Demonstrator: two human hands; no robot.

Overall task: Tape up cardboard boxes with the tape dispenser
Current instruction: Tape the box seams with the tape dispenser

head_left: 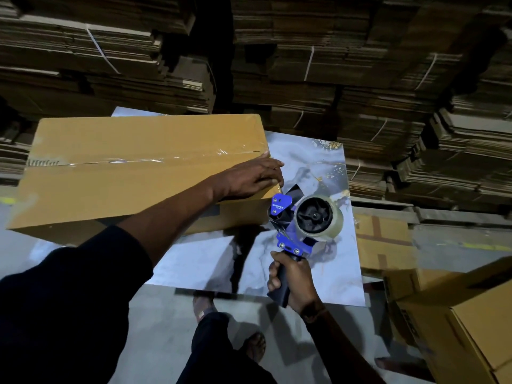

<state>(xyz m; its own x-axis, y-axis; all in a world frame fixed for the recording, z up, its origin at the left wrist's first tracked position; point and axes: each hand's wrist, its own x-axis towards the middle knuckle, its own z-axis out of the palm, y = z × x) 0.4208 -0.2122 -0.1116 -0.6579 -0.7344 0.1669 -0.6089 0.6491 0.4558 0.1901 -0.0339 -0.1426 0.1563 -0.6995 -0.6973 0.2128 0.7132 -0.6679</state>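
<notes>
A closed brown cardboard box [116,178] lies on a marble-patterned table [327,256], with a strip of clear tape [138,161] running along its top seam. My left hand [249,177] rests on the box's right end, fingers reaching over the edge. Just right of that end, above the table, my right hand [292,281] grips the dark handle of a blue tape dispenser [300,220] that carries a roll of clear tape. The dispenser's front points toward the box end, a little apart from it.
Tall stacks of flattened cardboard [304,65], some bound with white straps, fill the background. More brown boxes [457,322] stand at the right, close to the table. My feet [249,347] are on the grey floor below the table's front edge.
</notes>
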